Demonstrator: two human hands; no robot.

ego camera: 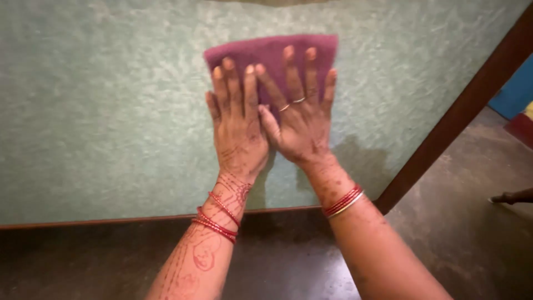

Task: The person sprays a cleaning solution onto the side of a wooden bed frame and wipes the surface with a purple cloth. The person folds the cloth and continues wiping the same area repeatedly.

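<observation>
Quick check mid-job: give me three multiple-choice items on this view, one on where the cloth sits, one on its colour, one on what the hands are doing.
1. Where does the cloth lie?
A. on the green surface
B. on the dark floor
C. over a forearm

2. What colour is the cloth?
A. white
B. yellow
C. purple

3. How are the left hand and right hand placed?
A. clenched in fists
B. flat, fingers spread on the cloth
C. raised clear of it

Answers: 1 A, it rests on the mottled green top; 2 C, it shows purple above the fingertips; 3 B, both palms lie open, side by side.
</observation>
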